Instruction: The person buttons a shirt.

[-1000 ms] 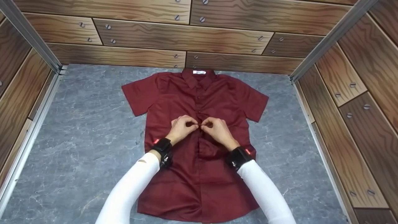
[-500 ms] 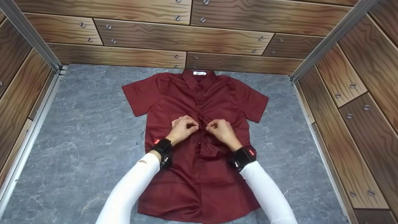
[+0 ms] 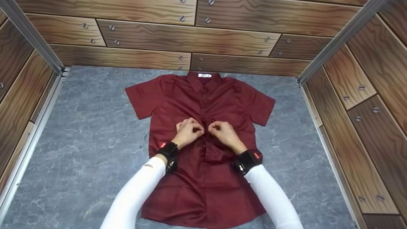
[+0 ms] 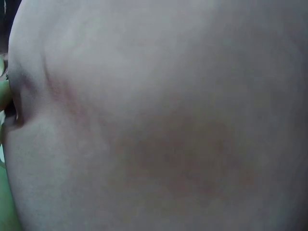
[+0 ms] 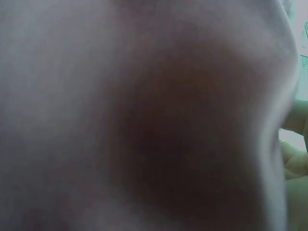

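Note:
A dark red short-sleeved button-up shirt (image 3: 190, 181) lies face up in the head view, collar at the far end. At the front opening, about mid-chest, both hands work from either side. My left hand (image 3: 187, 132) pinches the shirt's front edge between thumb and index finger. Just across a narrow gap, my right hand (image 3: 226, 133) also pinches the fabric there, thumb and index fingertips together. The pinched edge itself is mostly hidden by the fingertips. Blurred skin of the left hand (image 4: 144, 120) and right hand (image 5: 168, 120) fills nearly all of each wrist view.
The shirt lies on a grey marbled surface (image 3: 95, 133). Wood-patterned panels (image 3: 187, 35) wall it in at the back and both sides, with metal rails along the corners. A white label (image 3: 204, 75) shows inside the collar. Fabric bunches under the right hand.
My right hand first drew a little to the right, away from the left fingertips, then came partway back. The left hand has stayed nearly still, and the cloth between them shifted slightly.

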The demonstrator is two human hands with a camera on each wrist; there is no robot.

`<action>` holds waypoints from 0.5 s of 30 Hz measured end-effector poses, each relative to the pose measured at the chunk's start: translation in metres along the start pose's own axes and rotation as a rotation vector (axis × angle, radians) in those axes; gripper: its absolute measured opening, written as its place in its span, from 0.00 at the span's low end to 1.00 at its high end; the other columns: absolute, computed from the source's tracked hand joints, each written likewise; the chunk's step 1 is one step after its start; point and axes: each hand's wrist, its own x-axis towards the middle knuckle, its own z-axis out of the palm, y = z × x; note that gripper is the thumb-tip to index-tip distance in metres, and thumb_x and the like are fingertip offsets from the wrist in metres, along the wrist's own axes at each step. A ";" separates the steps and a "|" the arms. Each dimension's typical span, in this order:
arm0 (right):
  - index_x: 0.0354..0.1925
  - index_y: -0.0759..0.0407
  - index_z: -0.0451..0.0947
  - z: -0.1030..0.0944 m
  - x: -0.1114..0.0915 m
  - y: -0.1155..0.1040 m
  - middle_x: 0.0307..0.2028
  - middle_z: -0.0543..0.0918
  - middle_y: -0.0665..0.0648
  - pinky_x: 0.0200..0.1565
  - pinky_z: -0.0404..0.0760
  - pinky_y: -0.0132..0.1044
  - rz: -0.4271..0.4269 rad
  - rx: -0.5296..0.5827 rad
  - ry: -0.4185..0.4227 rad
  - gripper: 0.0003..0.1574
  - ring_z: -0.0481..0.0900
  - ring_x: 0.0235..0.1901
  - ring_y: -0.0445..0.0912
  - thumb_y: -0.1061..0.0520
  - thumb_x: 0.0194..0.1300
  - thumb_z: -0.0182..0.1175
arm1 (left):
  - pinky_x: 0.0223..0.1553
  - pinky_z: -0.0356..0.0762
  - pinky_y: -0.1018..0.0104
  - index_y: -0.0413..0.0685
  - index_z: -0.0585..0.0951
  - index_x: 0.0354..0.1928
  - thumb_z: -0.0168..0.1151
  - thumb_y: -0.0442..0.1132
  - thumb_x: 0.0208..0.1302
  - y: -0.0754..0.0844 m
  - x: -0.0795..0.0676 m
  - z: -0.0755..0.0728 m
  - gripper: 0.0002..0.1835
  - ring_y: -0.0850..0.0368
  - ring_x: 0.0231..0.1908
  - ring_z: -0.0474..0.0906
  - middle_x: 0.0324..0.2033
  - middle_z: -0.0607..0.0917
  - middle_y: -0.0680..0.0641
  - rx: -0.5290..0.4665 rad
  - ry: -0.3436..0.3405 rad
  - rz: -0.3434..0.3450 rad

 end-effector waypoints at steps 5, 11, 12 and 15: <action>0.40 0.54 0.88 0.003 0.000 -0.003 0.35 0.88 0.49 0.45 0.78 0.39 -0.026 -0.018 -0.002 0.05 0.84 0.39 0.44 0.56 0.69 0.66 | 0.62 0.54 0.43 0.51 0.90 0.37 0.66 0.43 0.65 0.000 0.000 0.003 0.07 0.45 0.55 0.73 0.43 0.80 0.48 0.001 0.012 -0.002; 0.40 0.53 0.89 0.005 0.000 -0.006 0.39 0.89 0.49 0.50 0.80 0.44 -0.049 -0.056 -0.010 0.06 0.86 0.44 0.46 0.55 0.69 0.67 | 0.63 0.54 0.44 0.50 0.91 0.37 0.67 0.42 0.64 0.000 0.001 0.003 0.07 0.46 0.55 0.73 0.43 0.80 0.49 0.006 0.020 -0.017; 0.40 0.53 0.89 0.005 0.000 -0.007 0.40 0.89 0.49 0.50 0.80 0.44 -0.056 -0.062 -0.014 0.06 0.86 0.44 0.46 0.55 0.69 0.67 | 0.63 0.55 0.44 0.50 0.91 0.37 0.67 0.42 0.64 0.000 0.001 0.003 0.07 0.46 0.55 0.73 0.43 0.80 0.49 0.009 0.019 -0.022; 0.41 0.53 0.89 0.005 0.000 -0.008 0.41 0.90 0.50 0.50 0.81 0.45 -0.081 -0.075 -0.021 0.07 0.86 0.44 0.46 0.54 0.69 0.66 | 0.62 0.55 0.45 0.50 0.91 0.37 0.67 0.42 0.63 0.000 0.002 0.002 0.07 0.47 0.55 0.73 0.43 0.80 0.50 0.014 0.017 -0.033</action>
